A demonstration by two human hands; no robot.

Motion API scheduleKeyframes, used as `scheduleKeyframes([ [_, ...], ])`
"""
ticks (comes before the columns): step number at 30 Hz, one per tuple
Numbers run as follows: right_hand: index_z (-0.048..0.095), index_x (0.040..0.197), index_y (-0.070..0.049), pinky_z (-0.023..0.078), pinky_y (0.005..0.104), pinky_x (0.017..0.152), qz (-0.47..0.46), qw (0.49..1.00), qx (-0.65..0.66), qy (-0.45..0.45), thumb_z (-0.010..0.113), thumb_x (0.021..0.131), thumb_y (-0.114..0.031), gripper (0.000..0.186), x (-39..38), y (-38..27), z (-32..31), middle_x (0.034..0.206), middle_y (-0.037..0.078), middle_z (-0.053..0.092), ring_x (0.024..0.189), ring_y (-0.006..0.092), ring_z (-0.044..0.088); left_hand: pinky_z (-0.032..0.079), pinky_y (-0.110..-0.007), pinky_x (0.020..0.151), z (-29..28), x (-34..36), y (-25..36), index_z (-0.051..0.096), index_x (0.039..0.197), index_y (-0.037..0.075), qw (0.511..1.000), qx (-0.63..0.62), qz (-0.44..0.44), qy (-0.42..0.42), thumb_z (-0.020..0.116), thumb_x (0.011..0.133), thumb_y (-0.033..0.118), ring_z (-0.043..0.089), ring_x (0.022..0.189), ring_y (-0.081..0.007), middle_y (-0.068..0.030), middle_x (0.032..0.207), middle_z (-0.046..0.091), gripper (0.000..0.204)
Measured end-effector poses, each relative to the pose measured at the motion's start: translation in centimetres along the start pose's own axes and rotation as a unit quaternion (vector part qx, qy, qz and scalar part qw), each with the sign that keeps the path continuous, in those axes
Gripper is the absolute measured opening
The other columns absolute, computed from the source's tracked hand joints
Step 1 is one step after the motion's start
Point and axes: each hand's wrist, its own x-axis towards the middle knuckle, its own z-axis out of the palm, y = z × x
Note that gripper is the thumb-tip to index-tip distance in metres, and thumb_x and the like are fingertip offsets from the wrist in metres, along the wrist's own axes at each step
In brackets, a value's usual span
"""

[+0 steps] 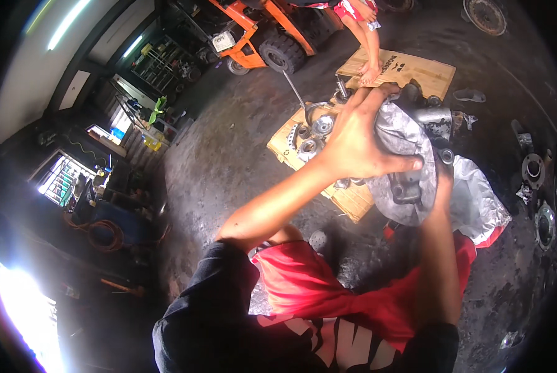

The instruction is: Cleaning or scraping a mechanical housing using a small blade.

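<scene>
Item, left hand (362,133): spread wide over the grey cloth (402,132), thumb stretched across it (whether the fingertips pinch any fabric, I cannot tell).

Item, right hand (443,180): at the right side of the cloth and the dark metal part (406,188); fingers mostly hidden, grip not determinable.

Item, metal part: between the two hands, above the near side of the cardboard (355,200), partly covered by the cloth.

Step in hand, by judgement: handling the part with the cloth, perhaps wiping. The next move would call for steady support from the right hand, leaving the left free to shift the fabric.

Surroundings: bearing ring (322,125) on the cardboard, left of the held part; white sack (477,202) just right of the right hand; flange (532,168) on the floor, farther right; orange forklift (247,40) beyond; another person's foot (369,74) on the cardboard's far side.
</scene>
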Motion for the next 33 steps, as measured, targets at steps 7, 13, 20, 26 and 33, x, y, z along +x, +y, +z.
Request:
scheduleKeyframes([
  [7, 0.058, 0.097, 0.004, 0.049, 0.0284, 0.067, -0.040, 0.993, 0.097, 0.059, 0.064, 0.080, -0.016, 0.027, 1.9, 1.0, -0.2, 0.090, 0.011, 0.062, 0.074, 0.0183, 0.061, 0.024, -0.043, 0.101, 0.9, -3.4, -1.1, 0.031, 0.124, -0.014, 0.999, -0.029, 0.040, 0.023, 0.059, 0.078, 0.026, 0.029, 0.123, -0.0434, -0.0354, 0.126, 0.033, 0.067],
  [13, 0.046, 0.115, 0.003, 0.045, 0.0382, 0.086, 0.087, 0.967, 0.225, -0.077, 0.051, 0.086, -0.029, 0.044, 1.1, -0.4, 1.7, 0.108, 0.018, 0.056, 0.097, 0.0276, 0.056, 0.004, -0.055, 0.102, 0.8, -3.9, -1.5, 0.025, 0.131, -0.007, 0.999, -0.026, -0.034, 0.030, 0.043, 0.087, 0.015, 0.017, 0.131, -0.0364, -0.0217, 0.136, 0.029, 0.052],
  [20, 0.045, 0.116, 0.003, 0.045, 0.0361, 0.085, 0.066, 0.980, 0.169, -0.083, 0.049, 0.087, -0.028, 0.043, 0.7, -0.3, 1.3, 0.110, 0.016, 0.054, 0.096, 0.0252, 0.056, 0.002, -0.052, 0.104, -1.7, -3.6, 0.1, 0.020, 0.134, -0.005, 0.994, 0.038, -0.088, -0.061, 0.070, 0.069, 0.028, 0.013, 0.132, -0.0324, -0.0217, 0.139, 0.024, 0.088],
  [26, 0.050, 0.109, 0.003, 0.048, 0.0322, 0.074, -0.018, 0.996, 0.084, 0.008, 0.053, 0.086, -0.026, 0.038, 1.0, 0.9, 0.8, 0.100, 0.013, 0.058, 0.086, 0.0202, 0.058, 0.020, -0.048, 0.103, 3.6, -5.1, 0.3, 0.017, 0.129, -0.014, 0.992, 0.034, -0.070, 0.098, 0.063, 0.075, 0.021, 0.031, 0.121, -0.0452, -0.0330, 0.130, 0.030, 0.079],
  [33, 0.058, 0.092, 0.001, 0.048, 0.0261, 0.061, -0.038, 0.990, 0.134, 0.012, 0.064, 0.079, -0.013, 0.020, 0.1, 1.6, 0.3, 0.084, 0.006, 0.060, 0.070, 0.0132, 0.057, 0.020, -0.056, 0.099, 4.1, -7.7, 3.0, 0.019, 0.127, -0.017, 0.992, 0.092, -0.048, 0.069, 0.051, 0.080, 0.016, 0.022, 0.121, -0.0527, -0.0403, 0.127, 0.024, 0.066],
])
